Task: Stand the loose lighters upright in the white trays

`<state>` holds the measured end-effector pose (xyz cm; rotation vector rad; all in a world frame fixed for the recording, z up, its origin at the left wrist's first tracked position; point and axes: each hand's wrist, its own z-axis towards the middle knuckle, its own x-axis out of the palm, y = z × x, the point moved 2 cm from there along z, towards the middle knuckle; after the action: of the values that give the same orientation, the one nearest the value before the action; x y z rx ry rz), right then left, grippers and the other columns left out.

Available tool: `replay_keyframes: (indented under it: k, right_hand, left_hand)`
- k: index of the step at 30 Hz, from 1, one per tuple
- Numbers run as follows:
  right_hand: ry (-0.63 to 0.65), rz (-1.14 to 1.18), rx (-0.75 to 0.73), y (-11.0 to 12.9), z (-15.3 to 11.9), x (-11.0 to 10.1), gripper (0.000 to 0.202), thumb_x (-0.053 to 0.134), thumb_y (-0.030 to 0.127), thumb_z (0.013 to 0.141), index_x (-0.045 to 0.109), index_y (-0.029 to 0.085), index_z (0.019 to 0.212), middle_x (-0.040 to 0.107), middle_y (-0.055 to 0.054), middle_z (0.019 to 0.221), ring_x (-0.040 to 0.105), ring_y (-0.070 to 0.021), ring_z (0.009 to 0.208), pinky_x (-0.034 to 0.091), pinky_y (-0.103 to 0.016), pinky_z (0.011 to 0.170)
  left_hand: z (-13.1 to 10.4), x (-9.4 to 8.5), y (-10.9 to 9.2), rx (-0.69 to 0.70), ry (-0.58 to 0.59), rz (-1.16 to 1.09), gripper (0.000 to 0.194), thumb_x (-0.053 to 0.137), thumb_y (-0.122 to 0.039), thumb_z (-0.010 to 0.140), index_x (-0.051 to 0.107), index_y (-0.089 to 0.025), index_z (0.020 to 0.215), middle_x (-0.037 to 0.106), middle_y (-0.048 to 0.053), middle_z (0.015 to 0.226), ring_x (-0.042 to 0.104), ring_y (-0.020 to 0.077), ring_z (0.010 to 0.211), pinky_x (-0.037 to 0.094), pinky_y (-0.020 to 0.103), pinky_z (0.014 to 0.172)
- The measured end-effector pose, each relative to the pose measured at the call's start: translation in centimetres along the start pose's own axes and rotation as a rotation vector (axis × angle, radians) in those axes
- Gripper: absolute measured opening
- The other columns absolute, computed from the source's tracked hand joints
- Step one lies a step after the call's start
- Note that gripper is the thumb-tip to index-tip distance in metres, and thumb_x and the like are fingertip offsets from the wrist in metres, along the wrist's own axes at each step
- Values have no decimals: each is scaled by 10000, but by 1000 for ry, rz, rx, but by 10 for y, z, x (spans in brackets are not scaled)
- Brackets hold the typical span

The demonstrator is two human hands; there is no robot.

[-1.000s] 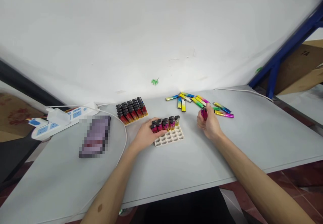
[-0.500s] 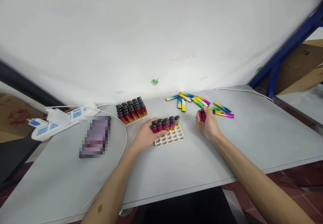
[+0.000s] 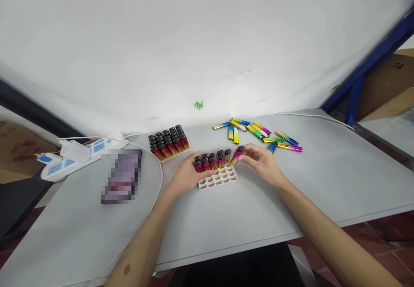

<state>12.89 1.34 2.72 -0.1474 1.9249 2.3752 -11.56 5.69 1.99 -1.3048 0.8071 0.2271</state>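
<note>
A white tray (image 3: 217, 180) with rows of slots lies on the grey table, its back rows filled with upright pink-and-yellow lighters (image 3: 212, 162) with black tops. My left hand (image 3: 187, 174) is wrapped round the left side of these lighters and the tray's left edge. Between the thumb and fingers of my right hand (image 3: 258, 162), a pink-yellow lighter (image 3: 238, 155) is pinched, tilted at the tray's right back corner. The front slots of the tray hold nothing.
A second tray full of red lighters (image 3: 170, 142) stands at the back left. Loose colourful lighters (image 3: 254, 130) lie behind my right hand. On the left are a blurred purple object (image 3: 122, 176), a power strip (image 3: 69, 157) and a white cable (image 3: 162, 175).
My right hand has moved left from near the loose lighters to the tray, bringing a pink-yellow lighter with it. My left hand has stayed nearly in place.
</note>
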Motion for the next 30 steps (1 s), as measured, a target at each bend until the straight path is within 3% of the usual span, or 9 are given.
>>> replay_keyframes:
  k: [4, 8, 13, 17, 20, 23, 26, 28, 30]
  right_hand:
    - [4, -224, -116, -2, -2, 4, 242, 714, 431, 843, 723, 228, 974, 710, -73, 977, 660, -232, 901, 534, -372, 806]
    - [48, -428, -152, -4, -6, 9, 194, 657, 416, 884, 711, 269, 998, 722, -74, 992, 665, -241, 884, 530, -345, 689]
    - [-31, -496, -50, -13, -5, 8, 142, 669, 398, 870, 641, 268, 920, 724, -23, 880, 650, -204, 753, 501, -336, 696]
    - [23, -508, -80, -13, -5, 11, 133, 660, 374, 873, 628, 256, 819, 712, -25, 874, 626, -197, 767, 488, -326, 706]
    - [-37, -509, -108, -6, -4, 6, 192, 656, 423, 878, 627, 247, 807, 699, -33, 831, 607, -196, 736, 473, -313, 665]
    - [-252, -640, -133, -1, -2, -18, 265, 590, 465, 915, 631, 231, 798, 683, -52, 790, 600, -204, 719, 452, -318, 652]
    - [-527, -914, -143, -6, -6, -63, 284, 500, 407, 953, 673, 206, 853, 693, -108, 876, 602, -250, 826, 452, -378, 769]
    - [-566, -1171, -89, -16, -13, -96, 304, 476, 361, 943, 713, 170, 944, 688, -162, 974, 581, -303, 939, 432, -446, 866]
    - [-531, -1389, 27, -30, -23, -126, 344, 501, 372, 913, 729, 154, 1049, 650, -197, 1068, 545, -358, 1010, 425, -487, 860]
  left_hand:
    - [2, 0, 2, 9, 20, -32, 542, 809, -436, 698, 655, -239, 1179, 720, 30, 1165, 673, 241, 1021, 529, 341, 899]
    - [2, 1, 4, 32, 32, -62, 511, 806, -433, 704, 663, -219, 1146, 722, 33, 1144, 672, 239, 1004, 529, 343, 903]
    - [2, 0, 2, 25, 34, -53, 495, 788, -423, 726, 669, -213, 1158, 726, 34, 1150, 676, 237, 989, 527, 353, 926]
    - [2, 0, 3, 24, 25, -32, 511, 787, -435, 728, 667, -229, 1179, 727, 24, 1156, 671, 236, 1016, 524, 338, 931]
    - [2, 0, 4, 19, 36, -28, 505, 779, -446, 735, 666, -236, 1180, 726, 17, 1165, 672, 231, 1012, 525, 327, 916]
    - [2, 0, 5, 18, 37, -21, 509, 774, -449, 740, 659, -241, 1190, 728, 13, 1157, 673, 227, 1005, 526, 324, 903]
    - [1, 0, 5, 22, 36, -8, 506, 765, -459, 746, 657, -240, 1189, 728, 20, 1157, 675, 230, 1003, 529, 328, 891]
    - [2, -1, 5, 28, 35, -2, 515, 763, -467, 747, 654, -238, 1195, 728, 25, 1156, 673, 232, 1005, 528, 330, 884]
    - [2, -1, 4, 35, 37, 3, 512, 756, -476, 752, 653, -238, 1193, 733, 24, 1135, 673, 230, 995, 525, 330, 878]
